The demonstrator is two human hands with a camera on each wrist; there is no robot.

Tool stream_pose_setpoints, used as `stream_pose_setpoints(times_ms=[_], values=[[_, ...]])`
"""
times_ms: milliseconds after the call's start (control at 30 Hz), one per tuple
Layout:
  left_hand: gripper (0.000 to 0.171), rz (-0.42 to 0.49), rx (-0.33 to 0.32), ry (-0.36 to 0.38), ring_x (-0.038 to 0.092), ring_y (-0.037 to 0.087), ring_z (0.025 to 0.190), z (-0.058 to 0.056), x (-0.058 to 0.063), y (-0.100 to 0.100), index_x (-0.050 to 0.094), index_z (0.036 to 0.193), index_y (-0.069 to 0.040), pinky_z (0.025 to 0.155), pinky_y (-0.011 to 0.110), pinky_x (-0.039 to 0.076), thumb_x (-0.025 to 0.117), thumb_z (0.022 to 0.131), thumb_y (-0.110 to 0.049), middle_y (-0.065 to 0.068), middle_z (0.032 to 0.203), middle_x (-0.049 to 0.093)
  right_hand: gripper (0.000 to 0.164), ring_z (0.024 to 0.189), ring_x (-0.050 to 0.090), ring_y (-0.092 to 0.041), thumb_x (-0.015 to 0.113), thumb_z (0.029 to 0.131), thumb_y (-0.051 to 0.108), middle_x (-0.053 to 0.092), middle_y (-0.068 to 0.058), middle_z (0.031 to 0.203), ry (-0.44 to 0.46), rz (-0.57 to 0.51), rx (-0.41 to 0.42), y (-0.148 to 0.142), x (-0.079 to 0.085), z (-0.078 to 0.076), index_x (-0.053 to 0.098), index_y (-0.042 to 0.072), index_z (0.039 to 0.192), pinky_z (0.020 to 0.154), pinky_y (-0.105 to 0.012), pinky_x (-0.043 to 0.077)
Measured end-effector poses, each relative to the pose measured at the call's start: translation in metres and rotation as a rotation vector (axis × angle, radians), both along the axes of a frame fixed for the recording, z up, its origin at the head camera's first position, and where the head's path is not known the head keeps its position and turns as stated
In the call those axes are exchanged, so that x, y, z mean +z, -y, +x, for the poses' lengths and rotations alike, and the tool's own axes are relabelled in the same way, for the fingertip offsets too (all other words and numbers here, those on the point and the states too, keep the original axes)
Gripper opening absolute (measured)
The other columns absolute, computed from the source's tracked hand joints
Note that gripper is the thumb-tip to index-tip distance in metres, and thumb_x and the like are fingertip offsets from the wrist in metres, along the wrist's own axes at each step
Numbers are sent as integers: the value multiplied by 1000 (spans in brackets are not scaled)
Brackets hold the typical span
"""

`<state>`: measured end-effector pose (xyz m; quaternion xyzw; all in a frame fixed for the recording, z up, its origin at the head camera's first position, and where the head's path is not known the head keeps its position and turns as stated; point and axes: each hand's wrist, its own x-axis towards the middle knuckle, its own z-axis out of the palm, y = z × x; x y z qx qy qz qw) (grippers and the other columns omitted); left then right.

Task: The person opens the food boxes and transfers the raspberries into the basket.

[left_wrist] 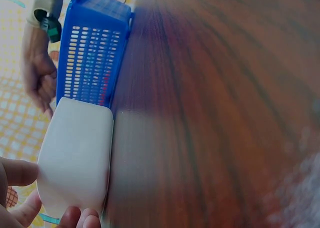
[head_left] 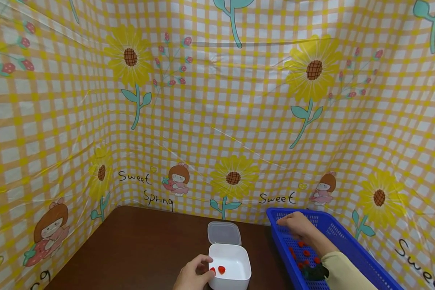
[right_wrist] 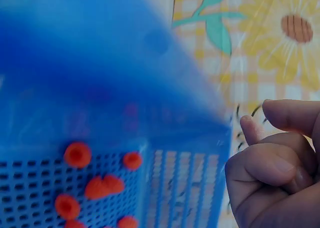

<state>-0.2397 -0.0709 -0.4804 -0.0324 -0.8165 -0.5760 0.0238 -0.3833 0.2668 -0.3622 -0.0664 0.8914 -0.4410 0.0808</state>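
My left hand [head_left: 195, 274] grips the near left corner of a white square container [head_left: 243, 278], thumb and fingertips against its wall. Inside lie two small red berry-like pieces [head_left: 222, 269], one of them partly behind the thumb. Over the far end of a blue perforated basket [head_left: 288, 257] hovers my right hand [head_left: 298, 223]. In the right wrist view its lower fingers curl loosely, while the index fingertip [right_wrist: 270, 107] stands apart from another fingertip, with nothing seen between them. Several hollow red berry-like pieces [right_wrist: 78, 155] lie on the basket's floor.
A translucent lid [head_left: 224, 233] lies flat just behind the container on the dark brown table [head_left: 148, 245]. A checked sunflower-print cloth [head_left: 217, 100] walls in the back and sides. A dark device [left_wrist: 50, 26] sits on the right wrist, by the sleeve.
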Motion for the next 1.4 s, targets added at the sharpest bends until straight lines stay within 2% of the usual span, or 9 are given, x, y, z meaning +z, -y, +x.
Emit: stream_pose_setpoints(times_ms=[167,300,500,733,967,1133,1300,1400], values=[[25,0,3,-5,60,17,81,1,2,-1,68,110,-17,72,42,48,74,86,-19,0,93,66,38,40,20,-5,61,98,17,26,10,47,2,-22,22,24,11,4,64,-10,125,42,-23,27],[25,9,2,-6,61,17,79,1,3,-1,68,110,-17,71,41,48,74,86,-18,0,92,66,39,40,18,-4,60,98,15,26,11,48,9,-31,83,41,18,11,63,-13,124,41,-22,25],[26,8,4,-7,62,16,78,1,2,-1,68,110,-18,71,41,49,75,85,-19,1,93,67,32,46,14,-7,63,97,15,24,9,51,16,-25,162,64,18,20,68,-8,119,44,-23,22],[26,0,9,-11,61,16,77,1,1,-1,68,110,-18,71,41,48,74,85,-20,0,93,67,25,48,13,-8,67,94,14,25,8,51,63,-33,231,85,9,28,73,-4,111,45,-24,21],[26,23,1,-6,61,16,75,1,-3,-1,69,110,-17,70,40,49,74,84,-18,0,91,66,24,46,15,-6,67,92,9,27,9,51,112,-33,285,102,-3,35,73,-7,108,43,-22,20],[26,31,-2,1,63,17,77,0,-4,-1,68,111,-17,70,41,50,75,85,-18,1,92,66,17,46,15,-6,68,90,8,27,9,52,147,-11,331,113,-12,38,76,-4,99,42,-22,19],[26,38,-1,7,63,17,77,0,-3,-1,68,111,-17,68,40,51,75,86,-18,1,92,66,15,45,16,-6,72,88,10,27,9,51,176,18,333,122,-20,41,79,2,98,42,-22,20],[27,46,-4,-2,63,17,75,1,-2,-2,68,111,-15,67,39,51,75,85,-17,1,92,66,17,45,17,-6,73,87,10,27,9,51,190,24,334,127,-24,43,78,0,99,42,-22,22]])
